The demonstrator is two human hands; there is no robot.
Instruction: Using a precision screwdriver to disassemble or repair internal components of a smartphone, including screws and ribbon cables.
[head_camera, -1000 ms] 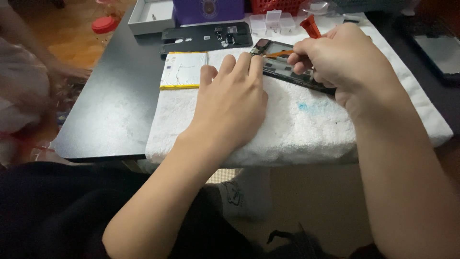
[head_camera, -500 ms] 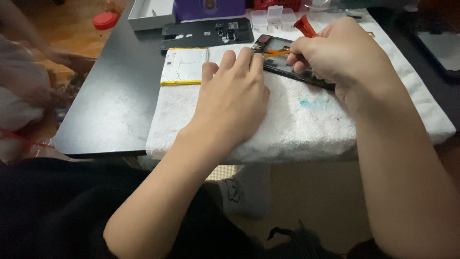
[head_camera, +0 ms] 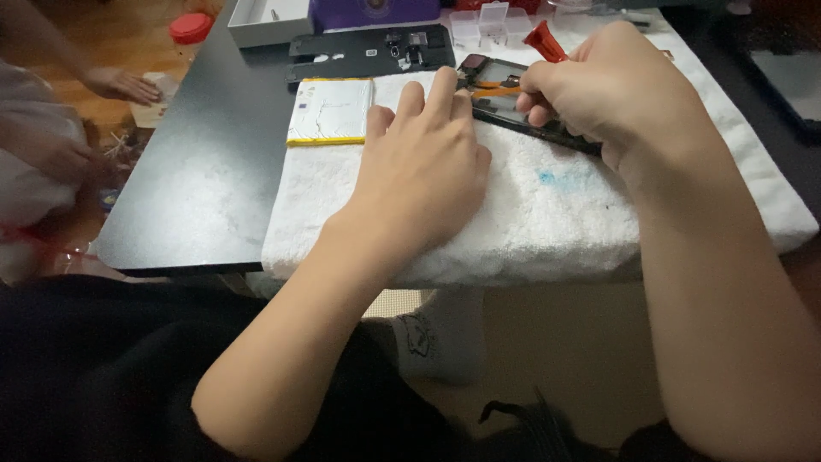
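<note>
The left hand (head_camera: 423,171) lies flat, palm down, on a white towel (head_camera: 530,222). Its arm comes up from the bottom of the picture. Its fingers (head_camera: 409,107) are spread a little and stretched out straight. They hold nothing. The tips of the longest ones press down on the near edge of a dark, flat device (head_camera: 513,111) that lies opened up on the towel.

The right hand (head_camera: 611,94) comes in from the right side. It is curled into a loose fist over the device. Its fingers are closed around a red tool (head_camera: 545,41). The red end of the tool sticks up and out of the top of the hand. The working tip is hidden under the hand, so I cannot tell just where it touches.

The device is thin and black, with a dark frame. A small orange strip shows inside it. It lies at the far part of the towel, between the two hands, and the right hand covers much of it.

Just to the left of the left hand lies a flat silver pack with a yellow edge (head_camera: 331,111). It rests partly on the towel. The towel lies on a black table (head_camera: 205,171). Farther back sit a black tray with small parts (head_camera: 368,53), a white box (head_camera: 269,19) and small clear boxes (head_camera: 487,19). At the far left, another person's hand (head_camera: 124,84) is down by the wooden floor.
</note>
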